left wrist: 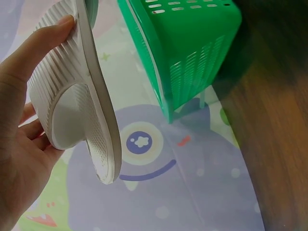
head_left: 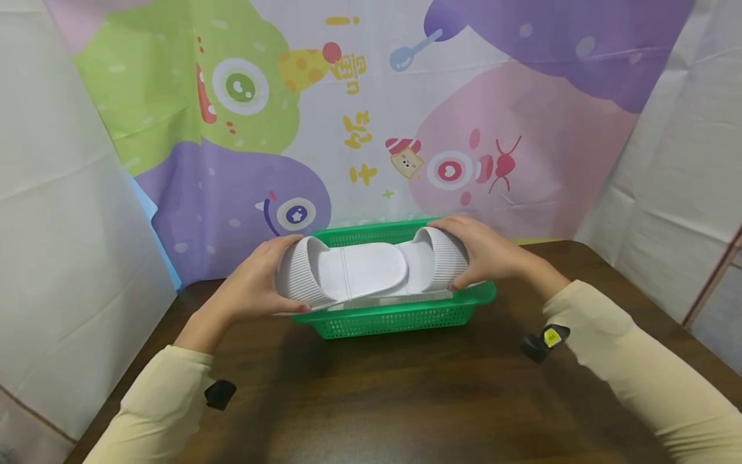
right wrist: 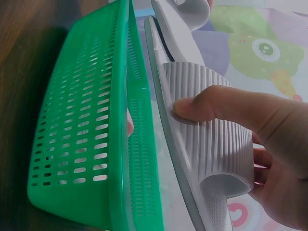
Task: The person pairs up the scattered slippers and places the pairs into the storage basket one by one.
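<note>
— White, ribbed rubber or foam: how many slippers do you count?

— Two, a pair of white slippers (head_left: 371, 272) laid heel to toe in opposite directions, so one ribbed strap sits at each end. They lie across the top of one green basket (head_left: 400, 317), overhanging its rim on the left side.

— And the hands?

— Two as well. The left hand (head_left: 255, 287) curls round the left slipper's strap end, thumb on the near edge and fingers over the top. The left wrist view shows that thumb pressed on the ribbed strap (left wrist: 57, 72) with the sole edge standing free of the basket (left wrist: 187, 53).

— The right one?

— The right hand (head_left: 484, 251) grips the other end the same way. In the right wrist view its thumb (right wrist: 211, 103) presses the ribbed band of the slipper (right wrist: 211, 149), which lies right against the basket's perforated wall (right wrist: 82, 144). A fingertip shows through that wall, so I cannot tell whether the fingers touch the basket too.

— Anything else to count?

— One dark wooden table (head_left: 371, 399) under the basket, one cartoon-monster backdrop (head_left: 359, 109) behind it, and two cream sleeves (head_left: 632, 361) — each with a small black device at the wrist.
</note>
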`<action>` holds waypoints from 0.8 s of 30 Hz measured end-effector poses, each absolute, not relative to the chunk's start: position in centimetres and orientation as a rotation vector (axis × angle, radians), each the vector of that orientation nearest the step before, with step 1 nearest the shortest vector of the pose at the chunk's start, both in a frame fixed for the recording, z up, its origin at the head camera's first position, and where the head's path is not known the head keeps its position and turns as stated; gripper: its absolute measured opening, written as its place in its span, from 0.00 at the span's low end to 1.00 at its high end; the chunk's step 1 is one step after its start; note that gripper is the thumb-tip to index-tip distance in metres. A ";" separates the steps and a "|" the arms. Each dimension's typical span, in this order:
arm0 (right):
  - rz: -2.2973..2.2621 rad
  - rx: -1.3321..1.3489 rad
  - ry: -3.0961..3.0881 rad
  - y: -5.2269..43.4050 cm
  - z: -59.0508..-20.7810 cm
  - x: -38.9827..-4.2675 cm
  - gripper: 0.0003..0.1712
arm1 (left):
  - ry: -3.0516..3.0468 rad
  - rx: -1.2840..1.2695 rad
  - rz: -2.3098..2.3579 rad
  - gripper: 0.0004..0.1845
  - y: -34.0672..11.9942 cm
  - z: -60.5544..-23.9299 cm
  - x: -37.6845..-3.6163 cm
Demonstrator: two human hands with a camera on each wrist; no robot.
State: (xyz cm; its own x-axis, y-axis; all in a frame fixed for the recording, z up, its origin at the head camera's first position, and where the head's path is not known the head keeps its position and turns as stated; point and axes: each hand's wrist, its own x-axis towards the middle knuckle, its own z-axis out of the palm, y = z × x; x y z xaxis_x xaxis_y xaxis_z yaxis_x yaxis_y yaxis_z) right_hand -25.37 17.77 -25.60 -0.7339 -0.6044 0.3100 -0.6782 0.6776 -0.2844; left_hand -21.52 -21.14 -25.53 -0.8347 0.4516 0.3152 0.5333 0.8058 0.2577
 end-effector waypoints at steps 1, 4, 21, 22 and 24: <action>0.571 1.046 -2.698 17.7 -25.6 -25.4 0.56 | -2.754 -0.764 -0.498 0.59 -21.1 -25.5 -21.5; 0.563 1.053 -2.693 17.6 -25.6 -25.4 0.56 | -2.750 -0.770 -0.499 0.59 -21.0 -25.5 -21.6; 0.574 1.067 -2.675 17.0 -25.8 -25.6 0.55 | -2.734 -0.796 -0.510 0.59 -20.5 -25.4 -21.8; 0.574 1.071 -2.673 16.9 -25.8 -25.6 0.55 | -2.732 -0.795 -0.509 0.59 -20.5 -25.3 -21.9; 0.569 1.081 -2.665 16.8 -25.7 -25.6 0.55 | -2.730 -0.797 -0.502 0.59 -20.3 -25.1 -21.9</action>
State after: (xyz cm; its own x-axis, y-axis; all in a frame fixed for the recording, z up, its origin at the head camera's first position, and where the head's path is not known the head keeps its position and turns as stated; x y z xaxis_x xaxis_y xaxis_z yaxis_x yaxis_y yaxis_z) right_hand -25.60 16.81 -25.70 -0.7090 -0.6226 0.3312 -0.7036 0.6565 -0.2721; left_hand -21.88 -20.34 -25.15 -0.8181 0.4697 0.3318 0.5570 0.7907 0.2541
